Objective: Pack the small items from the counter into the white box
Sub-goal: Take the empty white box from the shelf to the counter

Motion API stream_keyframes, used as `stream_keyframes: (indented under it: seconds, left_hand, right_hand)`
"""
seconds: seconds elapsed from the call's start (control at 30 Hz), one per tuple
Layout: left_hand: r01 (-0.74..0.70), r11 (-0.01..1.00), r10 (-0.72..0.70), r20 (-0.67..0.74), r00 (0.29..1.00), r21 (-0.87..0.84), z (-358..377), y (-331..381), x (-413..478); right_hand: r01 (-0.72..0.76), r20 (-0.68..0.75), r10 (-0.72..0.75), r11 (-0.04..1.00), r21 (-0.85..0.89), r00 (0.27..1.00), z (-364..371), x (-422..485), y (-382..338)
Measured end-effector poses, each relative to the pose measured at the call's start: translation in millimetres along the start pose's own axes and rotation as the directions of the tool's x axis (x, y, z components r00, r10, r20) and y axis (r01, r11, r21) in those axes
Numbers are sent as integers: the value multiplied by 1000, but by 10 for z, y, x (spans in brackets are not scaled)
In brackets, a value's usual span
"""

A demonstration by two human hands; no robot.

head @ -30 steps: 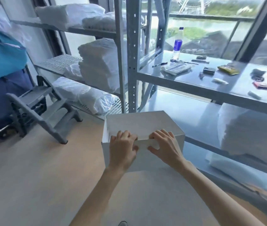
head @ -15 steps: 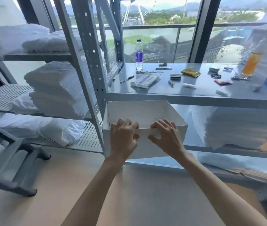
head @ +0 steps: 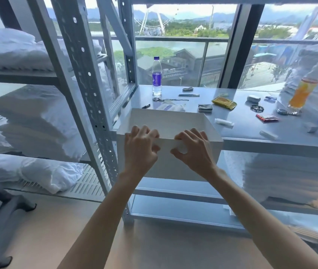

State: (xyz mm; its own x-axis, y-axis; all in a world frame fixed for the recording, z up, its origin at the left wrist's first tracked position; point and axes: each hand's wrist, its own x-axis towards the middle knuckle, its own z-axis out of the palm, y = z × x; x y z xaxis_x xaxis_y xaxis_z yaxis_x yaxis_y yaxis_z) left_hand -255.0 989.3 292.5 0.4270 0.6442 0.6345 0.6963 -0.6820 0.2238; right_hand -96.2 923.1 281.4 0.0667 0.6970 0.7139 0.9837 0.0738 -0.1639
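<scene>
- The white box (head: 170, 121) is held with its open top up, against the front edge of the counter (head: 241, 131). I judge this is to set it down within reach of the small items.
- The left hand (head: 140, 150) and right hand (head: 193, 152) grip the box's near wall side by side, fingers curled over the rim and thumbs on the outer face.
- A white roll (head: 223, 122) and a red packet (head: 267, 118) lie to the right of the box, and a water bottle (head: 157, 78) stands behind it.
- The visible part of the box holds 0 items.

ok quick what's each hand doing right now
Left hand: closed, gripping the white box by its near wall.
Right hand: closed, gripping the same wall.
</scene>
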Motion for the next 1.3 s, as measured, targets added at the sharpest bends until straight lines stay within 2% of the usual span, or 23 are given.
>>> stream_keyframes:
  seconds: [0.1,0.27,0.37,0.53,0.63,0.8,0.93,1.07,1.3]
  left_hand:
    - [4,999,-3,30,1000,-36,43,-84,201]
    - [-49,999,48,-50,998,-20,-30,-33,342]
    - [-58,997,55,-48,997,-49,-82,8,470]
    - [-63,994,55,-85,995,-94,-146,-7,527]
    - [-63,993,53,-97,994,-98,-90,-46,617]
    - [-6,992,1,-39,999,-124,242,-162,659]
    - [-24,992,19,-46,999,-123,419,-231,688]
    - [-3,990,5,12,1000,-138,657,-298,737]
    - [-8,986,6,-13,1000,-165,976,-417,1027]
  right_hand:
    - [26,-2,-26,1000,0,1000,58,168,87]
    - [-13,-34,16,996,86,999,-83,296,130]
    - [-37,-31,41,993,109,999,-149,398,137]
    - [33,-29,-30,994,107,999,-259,541,155]
    - [25,-9,-24,992,126,1000,-216,634,190]
    - [6,37,-7,999,42,999,88,644,275]
    - [-15,32,15,1000,0,999,226,641,358]
    - [-76,57,79,996,-52,995,473,642,428]
    - [-151,59,157,983,-105,986,745,872,611]
